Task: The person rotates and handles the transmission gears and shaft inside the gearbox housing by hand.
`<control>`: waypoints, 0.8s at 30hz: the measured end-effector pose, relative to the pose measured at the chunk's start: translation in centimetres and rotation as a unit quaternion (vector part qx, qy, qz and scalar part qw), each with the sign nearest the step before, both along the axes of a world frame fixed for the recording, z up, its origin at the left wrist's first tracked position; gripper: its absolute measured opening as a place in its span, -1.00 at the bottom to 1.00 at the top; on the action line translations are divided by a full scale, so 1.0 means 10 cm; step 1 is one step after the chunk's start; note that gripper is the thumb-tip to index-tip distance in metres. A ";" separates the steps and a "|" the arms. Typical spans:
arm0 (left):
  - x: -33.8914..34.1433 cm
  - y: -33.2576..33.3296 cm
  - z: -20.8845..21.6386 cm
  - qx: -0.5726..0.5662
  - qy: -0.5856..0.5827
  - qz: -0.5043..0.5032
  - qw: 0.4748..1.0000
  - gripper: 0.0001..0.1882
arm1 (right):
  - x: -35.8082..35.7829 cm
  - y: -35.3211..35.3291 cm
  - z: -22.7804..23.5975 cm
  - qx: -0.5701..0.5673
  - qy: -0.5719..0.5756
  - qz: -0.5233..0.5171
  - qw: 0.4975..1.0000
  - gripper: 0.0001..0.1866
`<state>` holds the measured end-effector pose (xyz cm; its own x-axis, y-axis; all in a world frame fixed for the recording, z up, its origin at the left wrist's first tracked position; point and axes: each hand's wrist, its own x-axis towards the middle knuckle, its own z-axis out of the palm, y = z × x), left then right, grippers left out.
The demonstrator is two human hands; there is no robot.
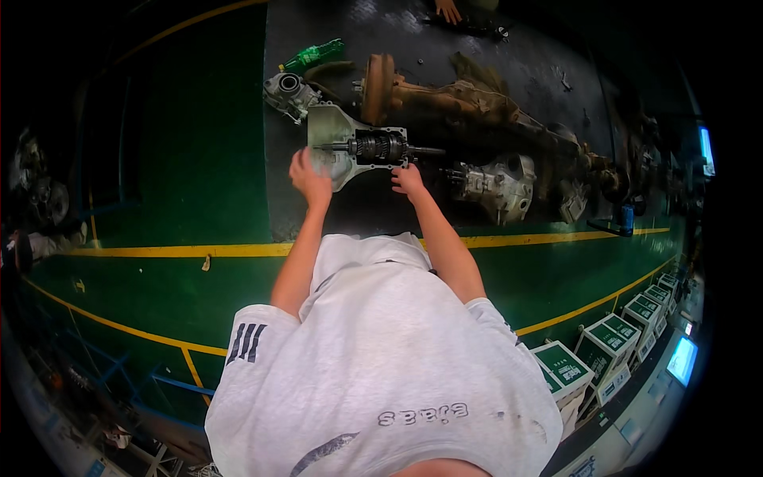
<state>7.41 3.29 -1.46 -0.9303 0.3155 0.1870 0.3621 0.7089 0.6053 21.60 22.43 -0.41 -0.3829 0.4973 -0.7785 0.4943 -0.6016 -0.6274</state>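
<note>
A grey metal gearbox housing [342, 171] lies on the dark work surface in front of me, its wide bell-shaped end to the left. Inside its open middle sit dark gears on a shaft [381, 147], which sticks out to the right. My left hand [311, 179] is at the near left edge of the bell end, its fingers bent around the rim and slightly blurred. At the near right corner, my right hand [408, 181] has its fingers curled against the housing's edge. Their undersides are hidden.
Beyond the housing are a smaller metal casing [291, 94], a green plastic bottle [311, 56] and a rusty axle [461, 99]. Another gearbox casing [501, 189] lies to the right. Another person's hand [449, 10] shows at the far edge. Boxes [608, 343] stand behind me at right.
</note>
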 end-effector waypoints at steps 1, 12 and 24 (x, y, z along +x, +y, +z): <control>-0.07 0.11 0.18 0.036 0.008 -0.112 0.993 -0.32 | -0.10 -0.04 0.13 0.072 -0.097 0.073 0.990 -0.32; -0.34 0.53 0.04 -0.001 -0.007 -0.285 0.959 -0.47 | -0.09 -0.46 0.07 0.301 -0.266 0.363 0.841 0.02; -0.39 0.57 -0.03 0.008 -0.025 -0.295 0.955 -0.50 | -0.08 -0.31 0.15 0.267 -0.302 0.449 0.797 0.01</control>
<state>3.51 8.99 -1.77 -0.5991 0.7852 0.1568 0.6663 0.3804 0.6413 20.76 19.31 1.09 -0.4071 0.5562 -0.7245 0.8841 0.4391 -0.1597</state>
